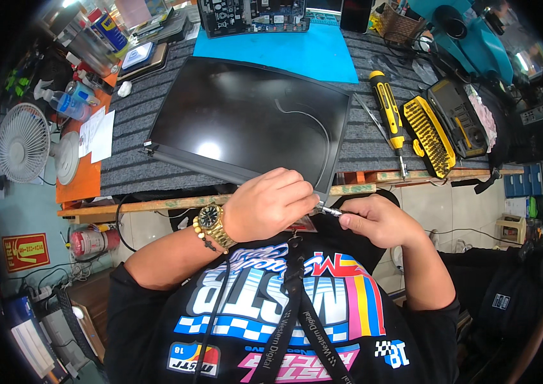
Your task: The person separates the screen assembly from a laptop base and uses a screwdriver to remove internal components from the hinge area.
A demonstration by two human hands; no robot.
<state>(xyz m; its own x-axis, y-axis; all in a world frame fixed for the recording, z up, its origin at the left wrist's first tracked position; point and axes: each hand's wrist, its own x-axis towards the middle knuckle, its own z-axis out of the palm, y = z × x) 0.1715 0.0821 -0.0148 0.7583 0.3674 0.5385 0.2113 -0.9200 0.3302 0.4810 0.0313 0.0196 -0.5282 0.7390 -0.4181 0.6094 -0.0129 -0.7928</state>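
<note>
A dark laptop screen panel (226, 115) lies tilted on the grey striped mat, its near right corner reaching past the table edge. A thin dark cable (324, 128) curves across its right part. My left hand (271, 201), with a gold watch on the wrist, is closed at that near corner; its fingertips are partly hidden. In my right hand (377, 221) a slim silver screwdriver-like tool (330, 210) is pinched, pointing left at the same corner. Its tip is hard to make out beside my left fingers.
Right of the panel lie a yellow-and-black electric screwdriver (386, 109), tweezers (374, 117), a yellow bit tray (429, 136) and its dark case (457, 118). An opened laptop base (255, 16) stands beyond a blue mat (278, 54). A white fan (25, 141) is at left.
</note>
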